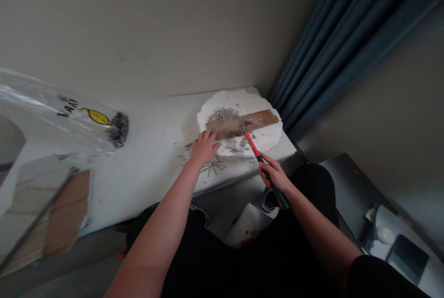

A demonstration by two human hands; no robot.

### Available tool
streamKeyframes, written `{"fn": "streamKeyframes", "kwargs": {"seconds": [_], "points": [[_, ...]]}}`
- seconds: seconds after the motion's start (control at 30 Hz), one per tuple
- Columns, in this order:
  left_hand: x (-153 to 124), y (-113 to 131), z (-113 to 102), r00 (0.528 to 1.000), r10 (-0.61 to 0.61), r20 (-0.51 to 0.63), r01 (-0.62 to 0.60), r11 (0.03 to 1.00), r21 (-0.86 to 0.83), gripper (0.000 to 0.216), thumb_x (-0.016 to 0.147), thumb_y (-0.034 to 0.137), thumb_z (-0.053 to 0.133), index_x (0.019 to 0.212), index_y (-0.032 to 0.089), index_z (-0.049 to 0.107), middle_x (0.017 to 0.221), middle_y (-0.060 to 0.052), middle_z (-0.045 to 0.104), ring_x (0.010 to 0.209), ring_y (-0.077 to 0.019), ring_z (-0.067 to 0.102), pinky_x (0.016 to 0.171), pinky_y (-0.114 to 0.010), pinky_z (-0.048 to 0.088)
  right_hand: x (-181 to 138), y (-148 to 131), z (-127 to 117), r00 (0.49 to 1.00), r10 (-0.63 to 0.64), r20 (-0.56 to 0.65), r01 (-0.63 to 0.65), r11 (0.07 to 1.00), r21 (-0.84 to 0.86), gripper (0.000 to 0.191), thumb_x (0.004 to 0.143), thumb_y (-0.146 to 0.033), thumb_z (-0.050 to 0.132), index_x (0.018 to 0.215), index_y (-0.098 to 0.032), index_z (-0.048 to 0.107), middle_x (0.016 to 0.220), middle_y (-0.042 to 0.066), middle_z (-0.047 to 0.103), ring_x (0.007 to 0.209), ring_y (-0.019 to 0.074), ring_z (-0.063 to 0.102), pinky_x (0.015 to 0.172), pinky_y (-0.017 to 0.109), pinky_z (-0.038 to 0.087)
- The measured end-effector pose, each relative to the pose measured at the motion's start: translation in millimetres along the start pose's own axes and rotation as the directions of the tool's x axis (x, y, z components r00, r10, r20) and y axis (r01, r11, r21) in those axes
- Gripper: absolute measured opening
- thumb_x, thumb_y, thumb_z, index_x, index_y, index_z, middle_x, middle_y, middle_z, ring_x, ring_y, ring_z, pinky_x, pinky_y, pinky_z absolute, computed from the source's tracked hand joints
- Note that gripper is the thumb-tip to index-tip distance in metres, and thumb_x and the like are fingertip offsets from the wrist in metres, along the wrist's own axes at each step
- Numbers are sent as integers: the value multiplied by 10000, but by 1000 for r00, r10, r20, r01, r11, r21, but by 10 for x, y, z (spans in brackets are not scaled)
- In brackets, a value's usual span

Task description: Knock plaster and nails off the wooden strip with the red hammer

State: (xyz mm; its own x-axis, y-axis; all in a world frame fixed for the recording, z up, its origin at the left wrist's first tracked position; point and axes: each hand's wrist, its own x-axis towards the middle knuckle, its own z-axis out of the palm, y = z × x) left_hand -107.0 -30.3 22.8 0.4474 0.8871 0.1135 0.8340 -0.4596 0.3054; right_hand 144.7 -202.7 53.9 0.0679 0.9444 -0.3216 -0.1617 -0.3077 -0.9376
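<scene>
My right hand (274, 173) is wrapped round the black grip of a hammer (252, 143) with a red neck. The hammer's head rests on or just over a brown strip (229, 127), which looks like tile or board and is rough on its left part and smoother on its right. The strip lies across a white slab (267, 139) with ragged edges. At the strip's left end my left hand (204, 147) lies with fingers spread, fingertips touching its near corner. Grey crumbs (225, 114) are heaped on the slab behind the strip.
Thin dark sticks or nails (213, 166) lie on the white table (156, 159) before the slab. A clear plastic bag (83, 113) with dark bits is at left, near brown sheets (67, 210) and a metal bar (38, 217). A blue curtain (333, 34) hangs at right.
</scene>
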Motion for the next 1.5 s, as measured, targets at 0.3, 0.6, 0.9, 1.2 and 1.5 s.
{"fn": "streamKeyframes", "kwargs": {"seconds": [0.3, 0.6, 0.9, 1.2, 1.5], "points": [[15, 70, -44, 998, -50, 37, 47, 996, 75, 547, 1057, 408, 435, 1547, 173, 494, 1655, -168, 440, 1496, -344, 424, 1164, -515, 475, 14, 5, -50, 1000, -13, 3, 13, 999, 34, 853, 859, -450, 712, 1620, -178, 438, 568, -113, 525, 338, 69, 399, 335, 192, 280], [17, 96, -47, 998, -51, 36, 48, 995, 93, 553, 1060, 411, 436, 1545, 150, 493, 1655, -166, 440, 1491, -343, 427, 1158, -522, 479, -8, 29, -15, 1000, -24, 3, 24, 999, 33, 845, 873, -453, 695, 1624, -174, 424, 580, -112, 533, 344, 72, 413, 338, 197, 294], [22, 111, -61, 997, -61, 37, 58, 995, 83, 545, 1058, 410, 428, 1538, 162, 503, 1650, -167, 447, 1486, -349, 427, 1152, -529, 482, -1, 36, -51, 1000, -7, 30, 7, 1000, -2, 825, 888, -457, 682, 1621, -176, 430, 573, -115, 523, 346, 75, 424, 342, 196, 293], [18, 122, -50, 998, -56, 25, 54, 995, 86, 540, 1058, 418, 418, 1527, 165, 501, 1644, -173, 452, 1476, -350, 436, 1139, -540, 487, -10, 14, -61, 1000, 9, 3, -9, 1000, 27, 845, 861, -444, 691, 1617, -170, 431, 565, -115, 521, 340, 78, 414, 334, 196, 289], [42, 152, -52, 997, -72, 19, 70, 994, 82, 518, 1056, 420, 424, 1497, 166, 522, 1613, -177, 482, 1467, -349, 446, 1139, -533, 484, -9, 14, -83, 1000, 8, 20, -10, 998, 68, 849, 866, -440, 686, 1621, -169, 411, 566, -111, 526, 342, 80, 397, 337, 198, 277]]}}
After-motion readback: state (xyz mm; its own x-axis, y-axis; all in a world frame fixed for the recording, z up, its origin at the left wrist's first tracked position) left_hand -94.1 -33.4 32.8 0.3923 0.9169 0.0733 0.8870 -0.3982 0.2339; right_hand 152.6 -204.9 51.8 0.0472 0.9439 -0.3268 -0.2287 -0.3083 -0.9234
